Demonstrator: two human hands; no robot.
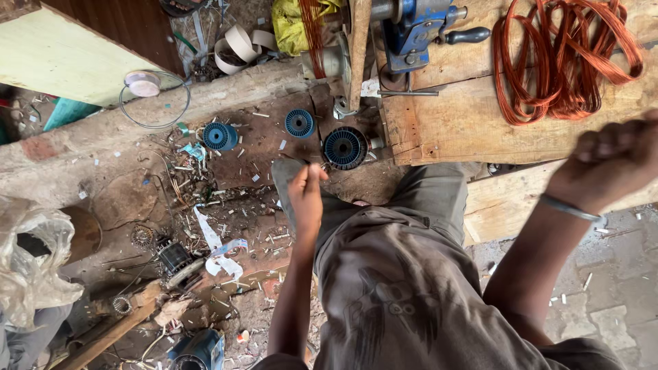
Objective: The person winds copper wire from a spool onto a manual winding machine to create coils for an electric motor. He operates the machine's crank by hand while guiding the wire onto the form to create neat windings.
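Left hand (306, 199) is pinching something small (too small to tell) near a blue core (345, 148); right hand (610, 163), blurred, is fisting over the bench (473, 116).

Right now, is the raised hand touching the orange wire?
Apart. The head view shows the right hand blurred over the wooden bench, with bare wood between it and the orange wire.

Crumpled clear plastic bag (31, 264) at left edge; yellow bag (291, 24) at top

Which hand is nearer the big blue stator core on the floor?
Left. The left hand hangs just below and left of the blue stator core; the right hand, blurred, is far off to its right, over the wooden bench.
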